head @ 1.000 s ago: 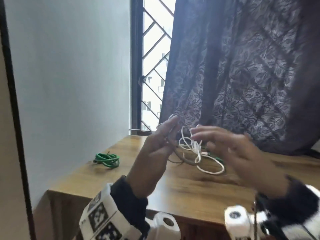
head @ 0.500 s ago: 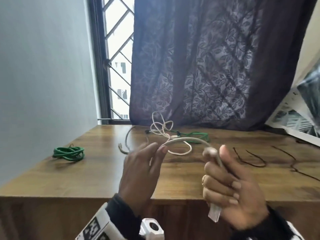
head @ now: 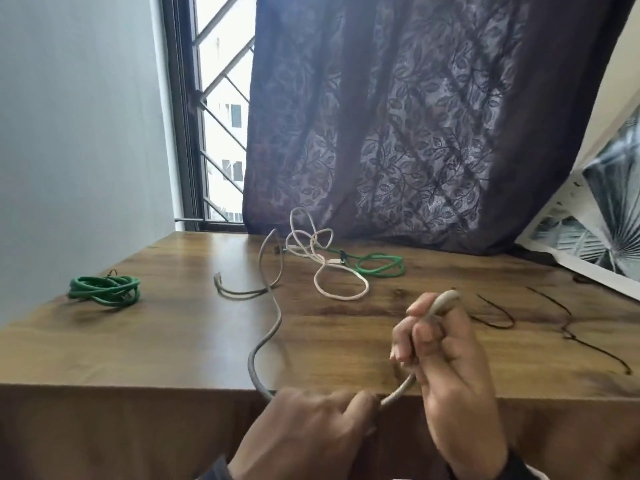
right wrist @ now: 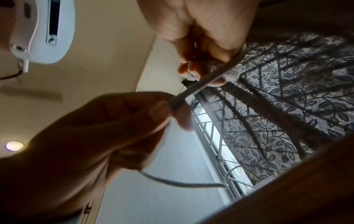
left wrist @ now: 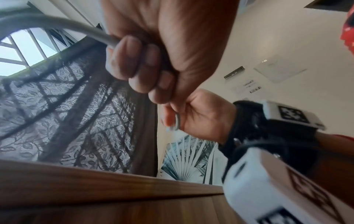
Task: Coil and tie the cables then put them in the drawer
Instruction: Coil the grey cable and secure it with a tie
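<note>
A grey cable (head: 268,337) runs from the wooden table (head: 173,341) down past its front edge. My left hand (head: 311,424) grips it in a fist below that edge; the left wrist view shows the grey cable (left wrist: 57,25) entering my curled fingers (left wrist: 134,63). My right hand (head: 440,348) holds the cable's end upright, the tip sticking out above my fingers (head: 420,327). In the right wrist view the grey cable (right wrist: 210,78) stretches between both hands. A tied green coil (head: 104,289), a loose white cable (head: 325,265) and a loose green cable (head: 381,266) lie on the table.
Thin black ties (head: 495,313) lie on the table's right side. A dark patterned curtain (head: 398,116) hangs behind, beside a barred window (head: 218,109). A patterned white box (head: 595,216) leans at the back right. A grey wall (head: 69,133) borders the left.
My left hand has dropped from above the table to below its front edge, closing round the grey cable. My right hand now holds the end upright. The view has shifted downward.
</note>
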`<act>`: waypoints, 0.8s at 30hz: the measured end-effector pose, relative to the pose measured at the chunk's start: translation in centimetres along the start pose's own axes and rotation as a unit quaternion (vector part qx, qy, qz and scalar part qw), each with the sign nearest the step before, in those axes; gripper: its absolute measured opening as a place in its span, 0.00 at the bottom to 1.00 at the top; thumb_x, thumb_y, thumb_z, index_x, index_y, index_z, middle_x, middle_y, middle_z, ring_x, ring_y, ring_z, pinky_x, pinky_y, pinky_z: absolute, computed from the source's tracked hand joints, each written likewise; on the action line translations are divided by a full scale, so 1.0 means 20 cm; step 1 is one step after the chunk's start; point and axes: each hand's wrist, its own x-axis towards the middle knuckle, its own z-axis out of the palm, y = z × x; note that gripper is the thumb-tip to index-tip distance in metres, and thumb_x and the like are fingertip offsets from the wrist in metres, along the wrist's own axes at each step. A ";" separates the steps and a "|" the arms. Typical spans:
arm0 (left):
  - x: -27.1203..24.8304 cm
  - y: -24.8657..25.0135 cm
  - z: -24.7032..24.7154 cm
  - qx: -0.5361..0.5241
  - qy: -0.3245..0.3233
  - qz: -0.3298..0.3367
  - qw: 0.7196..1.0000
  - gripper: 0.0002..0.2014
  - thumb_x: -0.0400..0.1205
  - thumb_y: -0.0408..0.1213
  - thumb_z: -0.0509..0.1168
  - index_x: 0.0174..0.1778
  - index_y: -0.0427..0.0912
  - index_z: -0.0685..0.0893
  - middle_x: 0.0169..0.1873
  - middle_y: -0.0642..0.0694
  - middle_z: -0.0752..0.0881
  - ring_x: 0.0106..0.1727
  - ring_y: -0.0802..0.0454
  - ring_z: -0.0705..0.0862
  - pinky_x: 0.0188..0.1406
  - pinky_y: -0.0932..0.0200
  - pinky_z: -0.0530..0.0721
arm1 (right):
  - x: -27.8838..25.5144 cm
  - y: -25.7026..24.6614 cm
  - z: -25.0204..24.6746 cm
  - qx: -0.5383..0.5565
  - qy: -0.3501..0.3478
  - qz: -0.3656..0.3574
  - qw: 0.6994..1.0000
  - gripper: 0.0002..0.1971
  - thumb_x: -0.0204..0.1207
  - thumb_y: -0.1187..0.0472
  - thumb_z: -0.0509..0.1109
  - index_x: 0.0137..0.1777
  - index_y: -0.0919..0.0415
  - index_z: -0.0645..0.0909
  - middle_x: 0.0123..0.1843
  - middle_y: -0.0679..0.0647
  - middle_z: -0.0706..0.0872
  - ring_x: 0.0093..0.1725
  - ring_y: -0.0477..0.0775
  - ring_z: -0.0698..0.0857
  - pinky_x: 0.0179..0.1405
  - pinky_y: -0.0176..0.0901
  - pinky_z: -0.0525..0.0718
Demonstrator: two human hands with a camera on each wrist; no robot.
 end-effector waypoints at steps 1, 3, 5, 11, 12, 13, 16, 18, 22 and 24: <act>0.01 -0.01 -0.03 0.020 0.011 0.007 1.000 0.12 0.74 0.45 0.57 0.28 0.49 0.81 0.18 0.55 0.77 0.16 0.57 0.75 0.10 0.67 0.67 | -0.01 0.02 0.00 -0.048 -0.022 0.009 0.999 0.03 0.77 0.53 0.62 0.41 0.47 0.74 0.28 0.48 0.76 0.27 0.44 0.73 0.30 0.28 0.72; 0.01 -0.02 -0.07 0.052 0.035 0.021 0.998 0.13 0.76 0.46 0.59 0.26 0.49 0.80 0.19 0.54 0.77 0.18 0.55 0.75 0.15 0.65 0.67 | -0.03 0.06 -0.02 -0.115 -0.084 0.060 0.988 0.07 0.76 0.60 0.57 0.39 0.48 0.71 0.29 0.49 0.77 0.26 0.44 0.72 0.29 0.30 0.71; 0.01 -0.04 -0.10 0.055 0.056 0.024 0.997 0.14 0.76 0.48 0.62 0.26 0.48 0.79 0.20 0.53 0.77 0.20 0.54 0.75 0.18 0.62 0.67 | -0.05 0.07 -0.02 -0.123 -0.139 0.130 0.974 0.06 0.75 0.59 0.56 0.38 0.48 0.72 0.27 0.52 0.79 0.26 0.47 0.72 0.27 0.33 0.71; 0.02 -0.12 -0.13 -0.062 0.068 -0.011 0.996 0.14 0.78 0.50 0.60 0.32 0.46 0.79 0.26 0.53 0.80 0.25 0.50 0.78 0.17 0.60 0.74 | -0.09 0.02 -0.06 -0.100 -0.244 0.251 0.931 0.17 0.76 0.44 0.59 0.40 0.59 0.75 0.22 0.54 0.81 0.19 0.43 0.72 0.18 0.28 0.69; 0.02 -0.13 -0.13 -0.082 0.068 -0.022 0.994 0.14 0.78 0.51 0.59 0.34 0.47 0.78 0.26 0.53 0.80 0.25 0.51 0.78 0.17 0.60 0.75 | -0.10 0.00 -0.06 -0.085 -0.267 0.259 0.924 0.22 0.74 0.37 0.59 0.39 0.58 0.76 0.21 0.52 0.79 0.17 0.43 0.71 0.17 0.28 0.68; 0.03 -0.14 -0.13 -0.097 0.069 -0.032 0.992 0.14 0.79 0.53 0.58 0.34 0.48 0.78 0.27 0.54 0.80 0.26 0.52 0.78 0.18 0.61 0.74 | -0.11 -0.02 -0.05 -0.065 -0.282 0.267 0.919 0.25 0.71 0.32 0.60 0.38 0.56 0.78 0.20 0.49 0.77 0.17 0.42 0.69 0.17 0.28 0.67; 0.04 -0.15 -0.11 -0.157 0.078 -0.052 0.983 0.14 0.80 0.54 0.57 0.35 0.50 0.77 0.28 0.56 0.79 0.28 0.60 0.75 0.24 0.61 0.72 | -0.13 -0.06 -0.05 0.048 -0.267 0.346 0.898 0.21 0.70 0.36 0.65 0.33 0.54 0.78 0.18 0.46 0.68 0.16 0.42 0.61 0.14 0.32 0.58; 0.04 -0.15 -0.08 -0.198 0.087 -0.057 0.975 0.12 0.81 0.52 0.58 0.37 0.51 0.76 0.31 0.58 0.77 0.29 0.65 0.72 0.26 0.62 0.73 | -0.14 -0.07 -0.07 0.191 -0.248 0.406 0.859 0.18 0.74 0.43 0.63 0.32 0.56 0.76 0.17 0.46 0.65 0.16 0.43 0.58 0.14 0.36 0.54; 0.03 -0.15 0.00 -0.279 0.111 -0.077 0.951 0.09 0.83 0.48 0.55 0.43 0.52 0.78 0.35 0.57 0.84 0.35 0.57 0.84 0.31 0.53 0.82 | -0.09 -0.09 -0.10 0.460 -0.188 0.351 0.793 0.18 0.86 0.55 0.45 0.46 0.64 0.73 0.21 0.47 0.61 0.20 0.45 0.56 0.23 0.39 0.62; 0.01 -0.15 0.05 -0.287 0.107 -0.097 0.947 0.09 0.83 0.48 0.54 0.47 0.54 0.79 0.38 0.58 0.86 0.39 0.56 0.87 0.33 0.53 0.83 | -0.05 -0.11 -0.11 0.504 -0.136 0.297 0.799 0.16 0.85 0.59 0.42 0.50 0.65 0.71 0.24 0.48 0.61 0.22 0.46 0.59 0.28 0.39 0.64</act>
